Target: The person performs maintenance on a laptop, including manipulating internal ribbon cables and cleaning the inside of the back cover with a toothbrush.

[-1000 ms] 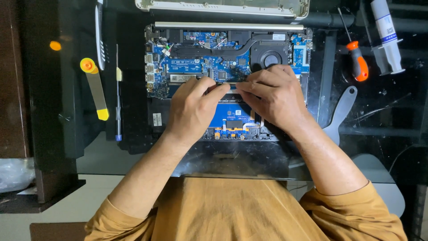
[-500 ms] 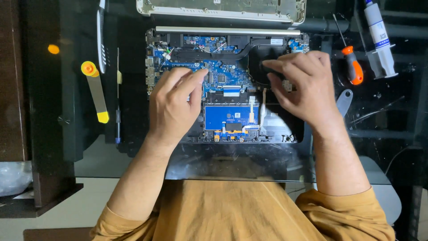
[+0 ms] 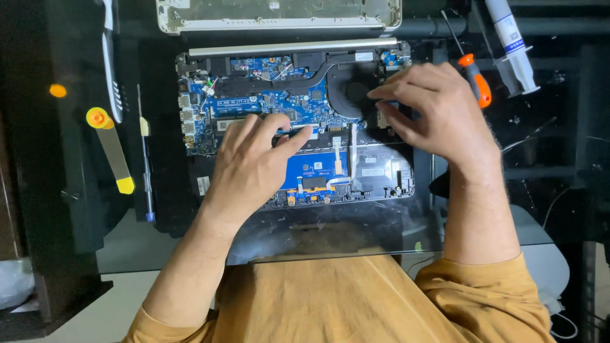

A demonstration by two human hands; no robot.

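Both hands work inside an opened laptop point(image 3: 210, 136), the left hand point(image 3: 254, 162) flat, fingers spread on the blue board point(image 3: 254, 105), the right hand point(image 3: 435, 111) loosely curled, empty, beside the fan point(image 3: 349, 92), where light, steady pressure seems wise.

Dark glass table point(image 3: 330, 232) with repair things

Opened laptop point(image 3: 298, 127) in the middle; removed bottom cover point(image 3: 279, 16) at far edge; orange screwdriver point(image 3: 475, 79) and syringe point(image 3: 513, 44) toward right; yellow pry tool point(image 3: 113, 149) toward left.
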